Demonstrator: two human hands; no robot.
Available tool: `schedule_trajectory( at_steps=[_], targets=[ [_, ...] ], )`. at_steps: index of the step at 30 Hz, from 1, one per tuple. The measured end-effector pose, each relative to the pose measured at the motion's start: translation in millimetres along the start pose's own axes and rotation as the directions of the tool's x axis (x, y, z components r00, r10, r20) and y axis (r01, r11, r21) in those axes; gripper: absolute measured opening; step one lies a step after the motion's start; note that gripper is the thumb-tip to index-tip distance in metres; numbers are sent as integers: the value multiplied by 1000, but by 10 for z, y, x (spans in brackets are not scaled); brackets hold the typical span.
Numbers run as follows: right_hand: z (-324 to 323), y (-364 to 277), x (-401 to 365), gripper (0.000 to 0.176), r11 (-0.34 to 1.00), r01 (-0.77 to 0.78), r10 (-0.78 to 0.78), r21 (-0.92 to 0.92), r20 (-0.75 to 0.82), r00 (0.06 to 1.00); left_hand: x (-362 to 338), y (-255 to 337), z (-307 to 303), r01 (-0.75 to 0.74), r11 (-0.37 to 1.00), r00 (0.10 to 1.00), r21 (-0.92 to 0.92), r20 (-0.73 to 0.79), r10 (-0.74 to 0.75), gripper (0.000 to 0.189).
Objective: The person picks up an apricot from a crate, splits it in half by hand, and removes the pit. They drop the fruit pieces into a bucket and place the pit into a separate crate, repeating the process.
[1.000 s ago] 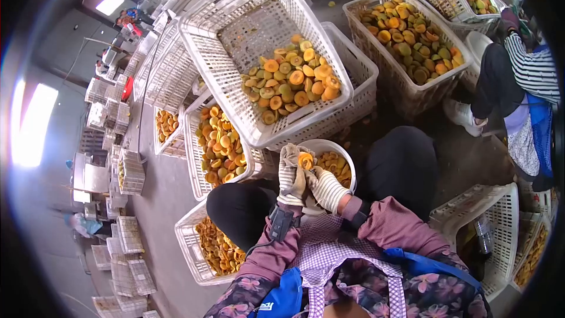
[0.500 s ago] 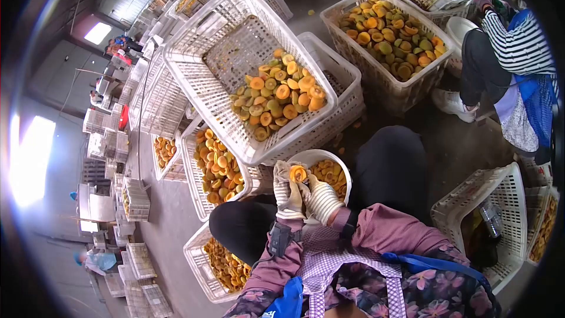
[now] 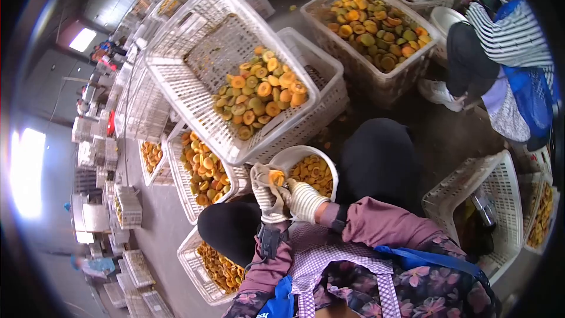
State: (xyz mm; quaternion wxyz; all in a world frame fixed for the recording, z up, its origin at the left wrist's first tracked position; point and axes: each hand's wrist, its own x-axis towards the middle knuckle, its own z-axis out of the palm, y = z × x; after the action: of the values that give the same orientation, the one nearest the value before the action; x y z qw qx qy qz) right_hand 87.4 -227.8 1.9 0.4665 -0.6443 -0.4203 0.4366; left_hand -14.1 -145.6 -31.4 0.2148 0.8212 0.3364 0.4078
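My left hand (image 3: 265, 191), in a striped work glove, holds an orange peach half (image 3: 276, 177) over the rim of a white bucket (image 3: 289, 156). My right hand (image 3: 303, 199), also gloved, presses against the fruit from the right; whether it holds a tool is hidden. The bucket between my knees holds several peach pieces (image 3: 312, 172). In front of me a tilted white crate (image 3: 194, 76) holds a heap of halved peaches (image 3: 259, 93).
White crates of fruit stand to the left (image 3: 203, 168), below left (image 3: 219, 266) and at the far right (image 3: 376, 26). Another person (image 3: 500, 59) in a striped sleeve sits at upper right. A crate (image 3: 488, 200) stands at my right knee. Stacked crates line the floor at left.
The view has shifted, so everything sits lower and further left in the picture. My hands stay together on the peach half at the bucket's rim.
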Motion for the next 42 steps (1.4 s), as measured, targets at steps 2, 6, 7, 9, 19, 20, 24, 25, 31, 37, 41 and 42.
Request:
schedule_trajectory(
  at_steps=[2, 6, 7, 9, 19, 20, 24, 25, 31, 37, 41, 42],
  targets=[
    [83, 129, 99, 42, 997, -35, 34, 64, 10, 999, 112, 215, -42, 139, 971, 987, -195, 104, -120, 41],
    [-80, -42, 44, 38, 943, -59, 22, 329, 114, 993, 386, 676, -28, 568, 417, 749, -710, 236, -619, 36],
    [-91, -99, -3, 39, 989, 7, -13, 146, 41, 999, 381, 623, 21, 556, 256, 700, -791, 279, -657, 36],
    [-122, -201, -39, 41, 990, -89, 90, -111, 2, 996, 423, 681, -42, 619, 30, 550, -785, 406, -730, 34],
    [-127, -236, -75, 46, 964, -86, 100, -251, 43, 994, 202, 519, -63, 546, 419, 747, -726, 196, -635, 33],
    [-126, -232, -73, 45, 963, -93, 115, -253, 74, 991, 180, 474, -62, 471, 520, 831, -713, 162, -532, 35],
    [-74, -127, -46, 39, 989, -33, 46, -142, 83, 995, 79, 286, -42, 397, 713, 895, -578, 70, -441, 40],
    [-55, -124, -31, 39, 987, -34, 45, -159, 67, 997, 178, 439, -91, 306, 827, 942, -471, 25, -334, 33],
    [21, 43, 19, 41, 996, 86, -83, -8, 176, 981, 255, 368, -135, 325, 803, 942, -500, 100, -319, 26],
    [-103, -122, -100, 37, 985, -113, 56, 132, 375, 926, 539, 410, -294, 283, 885, 878, -369, 472, -84, 37],
    [-152, -356, -241, 36, 721, -485, 187, 495, 536, 824, 649, 522, -381, 776, 148, 606, -613, 660, -444, 36],
    [-201, -451, -254, 40, 612, -611, 297, 503, 570, 767, 689, 405, -416, 486, -126, 685, -865, 467, -560, 37]
  ],
)
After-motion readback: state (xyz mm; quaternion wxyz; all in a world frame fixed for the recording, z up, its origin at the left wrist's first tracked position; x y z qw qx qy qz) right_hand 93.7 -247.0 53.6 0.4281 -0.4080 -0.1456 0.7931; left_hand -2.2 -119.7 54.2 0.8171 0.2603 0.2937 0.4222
